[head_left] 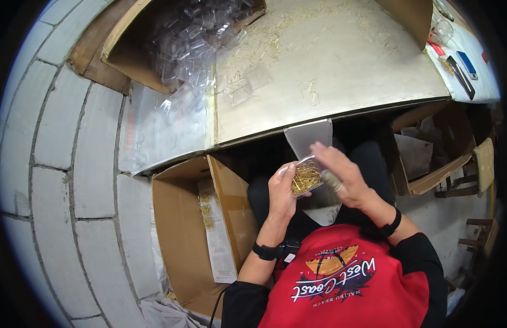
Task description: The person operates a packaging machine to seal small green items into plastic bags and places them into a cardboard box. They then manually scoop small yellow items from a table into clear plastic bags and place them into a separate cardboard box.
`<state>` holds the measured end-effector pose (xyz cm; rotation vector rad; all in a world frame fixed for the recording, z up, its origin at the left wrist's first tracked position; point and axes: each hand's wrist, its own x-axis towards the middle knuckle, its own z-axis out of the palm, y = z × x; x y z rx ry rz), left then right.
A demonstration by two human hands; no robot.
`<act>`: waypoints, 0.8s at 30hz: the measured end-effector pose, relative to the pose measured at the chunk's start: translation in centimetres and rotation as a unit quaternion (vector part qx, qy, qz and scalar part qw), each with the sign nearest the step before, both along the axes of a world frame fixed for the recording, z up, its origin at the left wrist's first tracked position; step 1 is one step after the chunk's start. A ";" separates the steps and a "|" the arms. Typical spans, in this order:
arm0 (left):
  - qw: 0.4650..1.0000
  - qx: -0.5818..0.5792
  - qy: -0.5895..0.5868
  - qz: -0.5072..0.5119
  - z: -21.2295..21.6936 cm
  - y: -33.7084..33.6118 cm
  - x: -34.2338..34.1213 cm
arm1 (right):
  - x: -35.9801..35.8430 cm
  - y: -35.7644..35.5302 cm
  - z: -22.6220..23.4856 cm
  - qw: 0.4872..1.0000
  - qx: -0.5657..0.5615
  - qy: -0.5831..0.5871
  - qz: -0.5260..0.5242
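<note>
My left hand holds a clear box of gold wire bits, just right of the frame's middle. My right hand is blurry beside it, fingers straight; I cannot tell if it grips anything.

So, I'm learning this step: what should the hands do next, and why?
Probably, the right hand should lightly level the gold wires in the box: they lie in a tangle, the left hand holds the box, and the right hand's extended fingers are close by it.
</note>
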<state>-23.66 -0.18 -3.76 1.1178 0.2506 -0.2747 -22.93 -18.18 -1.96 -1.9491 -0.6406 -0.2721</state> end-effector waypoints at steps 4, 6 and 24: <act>1.000 -0.019 -0.002 0.005 0.8 -0.3 0.3 | 1.3 -1.4 -1.0 0.948 0.216 0.223 -0.064; 1.000 -0.030 0.006 -0.006 1.2 -0.8 0.7 | 1.6 -1.9 -1.6 0.891 0.293 0.347 0.000; 0.986 0.101 -0.068 0.113 10.2 12.8 2.3 | 2.5 2.1 2.3 0.919 0.252 0.302 0.020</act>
